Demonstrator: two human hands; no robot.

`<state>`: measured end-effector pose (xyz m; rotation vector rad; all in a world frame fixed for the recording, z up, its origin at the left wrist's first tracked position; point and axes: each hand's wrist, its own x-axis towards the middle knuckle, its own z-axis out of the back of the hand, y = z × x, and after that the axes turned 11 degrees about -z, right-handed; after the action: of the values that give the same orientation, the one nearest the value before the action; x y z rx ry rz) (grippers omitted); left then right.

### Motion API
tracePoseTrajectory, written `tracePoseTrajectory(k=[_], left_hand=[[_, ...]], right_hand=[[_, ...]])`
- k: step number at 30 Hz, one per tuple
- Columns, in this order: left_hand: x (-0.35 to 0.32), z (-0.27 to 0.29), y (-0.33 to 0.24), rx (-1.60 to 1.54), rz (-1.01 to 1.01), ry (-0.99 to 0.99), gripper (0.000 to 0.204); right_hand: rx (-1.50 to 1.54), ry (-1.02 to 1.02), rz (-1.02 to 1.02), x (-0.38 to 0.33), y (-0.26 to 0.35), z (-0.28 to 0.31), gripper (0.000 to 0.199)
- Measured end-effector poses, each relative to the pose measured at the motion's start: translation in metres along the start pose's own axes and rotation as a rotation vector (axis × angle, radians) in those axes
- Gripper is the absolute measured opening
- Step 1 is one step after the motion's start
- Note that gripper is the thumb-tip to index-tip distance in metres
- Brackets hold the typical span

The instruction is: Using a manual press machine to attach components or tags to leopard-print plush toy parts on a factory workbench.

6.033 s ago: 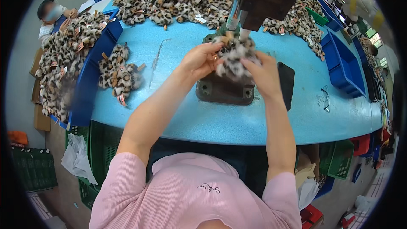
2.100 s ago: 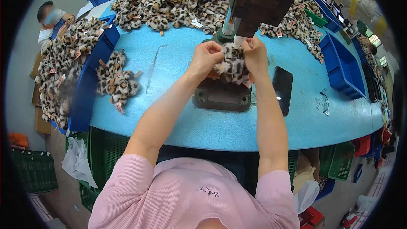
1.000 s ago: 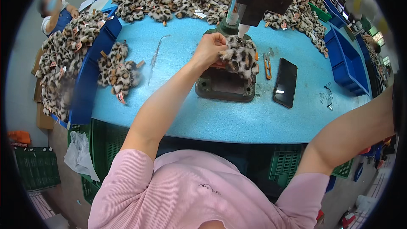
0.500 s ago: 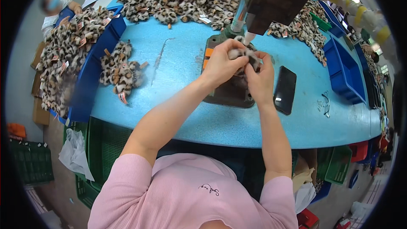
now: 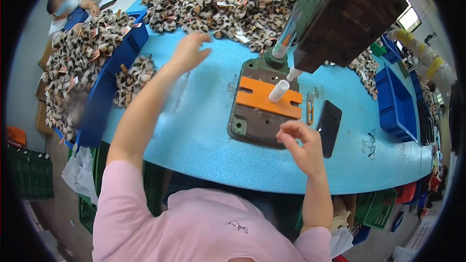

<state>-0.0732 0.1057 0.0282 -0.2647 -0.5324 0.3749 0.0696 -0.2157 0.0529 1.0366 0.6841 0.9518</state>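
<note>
My left hand point(image 5: 190, 52) is over the blue table, just short of the heaped spotted plush pieces point(image 5: 218, 0); its fingers are stretched apart and hold nothing. Closer to me, my right hand point(image 5: 303, 146) hovers by the front right corner of the press base point(image 5: 252, 128). Its fingers curl toward the thumb in a pinch, and anything inside is hidden. On the base lies an orange plate point(image 5: 256, 101) with an upright, hollow white cylinder point(image 5: 278, 91). Above and behind that cylinder, a white tip point(image 5: 293, 73) points down from the press head point(image 5: 349, 14).
Orange-handled thread snips point(image 5: 310, 110) and a black phone point(image 5: 330, 127) lie right of the press, with eyeglasses point(image 5: 372, 144) beyond. A full blue bin point(image 5: 103, 98) stands left beside more plush pieces point(image 5: 133, 80). Another blue bin point(image 5: 397, 106) is at right. A person point(image 5: 73, 14) works far left.
The plush piece that both hands held at the press has left them. My left hand swung left and opened; my right drew back toward me. Plate, cylinder and snips are now uncovered.
</note>
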Motion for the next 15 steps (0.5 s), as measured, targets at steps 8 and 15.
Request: tracePoseTrajectory(k=[8, 15], left_hand=[[0.127, -0.170, 0.033, -0.257, 0.614, -0.189, 0.040], [0.099, -0.087, 0.009, -0.563, 0.443, 0.196, 0.017]], right_hand=[[-0.136, -0.042, -0.087, -0.029, -0.005, 0.005, 0.009], [-0.156, 0.044, -0.075, -0.016, -0.007, 0.005, 0.013]])
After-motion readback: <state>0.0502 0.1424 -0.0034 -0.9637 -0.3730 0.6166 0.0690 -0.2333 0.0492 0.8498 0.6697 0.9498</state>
